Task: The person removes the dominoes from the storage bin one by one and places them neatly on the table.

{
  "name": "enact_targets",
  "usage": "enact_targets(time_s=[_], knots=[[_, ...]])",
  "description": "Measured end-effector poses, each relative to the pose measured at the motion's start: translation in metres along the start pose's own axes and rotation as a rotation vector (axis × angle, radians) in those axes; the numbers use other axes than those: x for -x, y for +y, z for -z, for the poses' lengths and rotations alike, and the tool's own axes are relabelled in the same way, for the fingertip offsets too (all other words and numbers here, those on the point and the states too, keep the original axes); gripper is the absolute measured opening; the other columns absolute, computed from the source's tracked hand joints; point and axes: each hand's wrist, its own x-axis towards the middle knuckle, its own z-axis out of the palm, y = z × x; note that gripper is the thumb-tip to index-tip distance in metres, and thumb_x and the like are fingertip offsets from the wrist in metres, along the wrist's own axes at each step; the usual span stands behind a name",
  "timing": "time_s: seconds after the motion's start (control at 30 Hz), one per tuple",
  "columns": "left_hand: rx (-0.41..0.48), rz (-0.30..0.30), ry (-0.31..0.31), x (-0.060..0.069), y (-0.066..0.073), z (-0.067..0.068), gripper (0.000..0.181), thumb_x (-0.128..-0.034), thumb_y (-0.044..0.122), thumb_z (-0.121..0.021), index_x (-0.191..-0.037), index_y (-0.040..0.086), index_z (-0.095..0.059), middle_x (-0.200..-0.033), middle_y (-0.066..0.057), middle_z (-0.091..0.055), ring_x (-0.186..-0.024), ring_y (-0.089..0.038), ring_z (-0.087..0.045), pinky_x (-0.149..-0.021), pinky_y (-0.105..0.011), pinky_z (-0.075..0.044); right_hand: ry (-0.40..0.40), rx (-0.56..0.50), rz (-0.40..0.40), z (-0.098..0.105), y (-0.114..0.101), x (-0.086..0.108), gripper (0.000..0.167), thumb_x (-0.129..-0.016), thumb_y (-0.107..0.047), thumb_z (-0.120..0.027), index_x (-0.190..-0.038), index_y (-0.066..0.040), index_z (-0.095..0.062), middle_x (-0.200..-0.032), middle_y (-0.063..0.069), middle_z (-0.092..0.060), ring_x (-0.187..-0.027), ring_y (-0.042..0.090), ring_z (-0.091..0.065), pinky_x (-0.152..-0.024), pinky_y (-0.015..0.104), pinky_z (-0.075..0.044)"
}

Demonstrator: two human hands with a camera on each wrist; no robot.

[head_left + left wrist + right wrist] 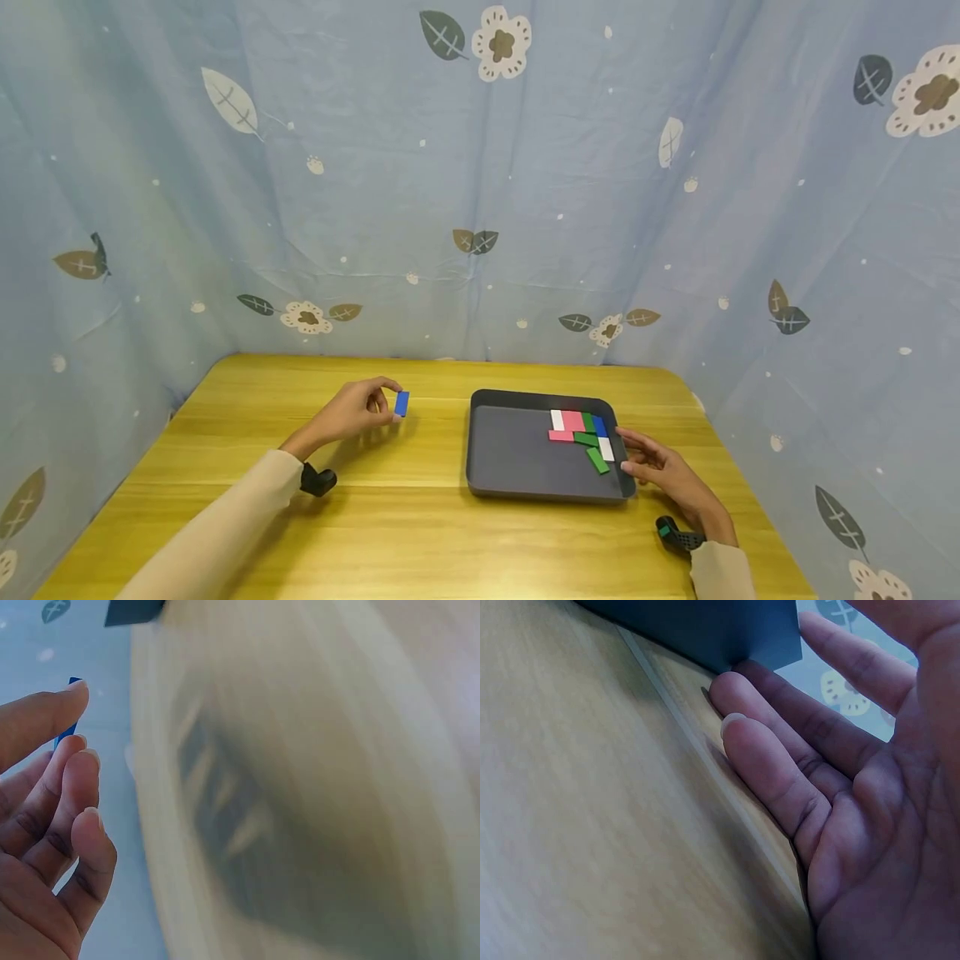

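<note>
My left hand (358,410) is above the table's left half and pinches a small blue rectangular block (402,404) between thumb and fingertips. In the left wrist view only slivers of that blue block (67,733) show between the thumb and fingers. To the right stands a dark grey tray (517,467) with raised walls. Inside its right part lie white, pink, blue and green blocks (597,460), mostly fitted side by side, one green one slanting apart. My right hand (671,479) rests at the tray's right wall, fingers loosely extended; its fingertips are by the tray's outer side (757,637).
The tray stands on a yellow wood-grain table (420,533). Behind the table and along both sides hangs a light blue curtain (390,183) with leaves and flowers. Black bands (678,535) are on both wrists.
</note>
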Motion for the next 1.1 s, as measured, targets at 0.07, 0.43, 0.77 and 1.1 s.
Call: enact_targets(time_s=[0.07, 0.43, 0.77, 1.1], knots=[[0.003, 0.007, 0.003, 0.006, -0.006, 0.004, 0.046, -0.0887, 0.016, -0.083, -0.129, 0.006, -0.064, -0.081, 0.002, -0.063, -0.064, -0.015, -0.057, -0.060, -0.029, -0.049, 0.011, -0.005, -0.005, 0.000, -0.001, 0.000, 0.067, -0.098, -0.031, -0.073, -0.158, -0.027, -0.043, -0.152, 0.016, -0.045, -0.113, 0.031, -0.056, -0.084, 0.038, -0.053], [-0.019, 0.046, 0.022, 0.036, -0.035, 0.028, 0.044, -0.0907, 0.009, -0.079, -0.131, 0.003, -0.063, -0.080, 0.002, -0.065, -0.063, -0.015, -0.058, -0.058, -0.029, -0.049, 0.003, -0.010, 0.023, -0.001, 0.002, 0.000, 0.064, -0.099, -0.030, -0.072, -0.157, -0.027, -0.045, -0.152, 0.016, -0.044, -0.113, 0.034, -0.056, -0.084, 0.038, -0.053], [-0.050, 0.111, 0.061, 0.062, -0.056, 0.046, 0.046, -0.0911, 0.013, -0.080, -0.132, 0.003, -0.062, -0.079, -0.001, -0.064, -0.059, -0.016, -0.056, -0.053, -0.029, -0.047, 0.006, -0.008, 0.021, 0.001, 0.003, 0.000, 0.065, -0.099, -0.029, -0.072, -0.157, -0.027, -0.044, -0.152, 0.016, -0.045, -0.112, 0.034, -0.056, -0.084, 0.038, -0.053], [-0.039, 0.173, 0.092, 0.077, -0.072, 0.061, 0.047, -0.0922, 0.018, -0.080, -0.131, 0.000, -0.062, -0.078, -0.003, -0.062, -0.058, -0.019, -0.055, -0.051, -0.028, -0.045, 0.000, -0.002, 0.025, 0.000, 0.001, 0.000, 0.064, -0.100, -0.030, -0.071, -0.157, -0.028, -0.044, -0.154, 0.015, -0.043, -0.112, 0.033, -0.055, -0.083, 0.038, -0.053]])
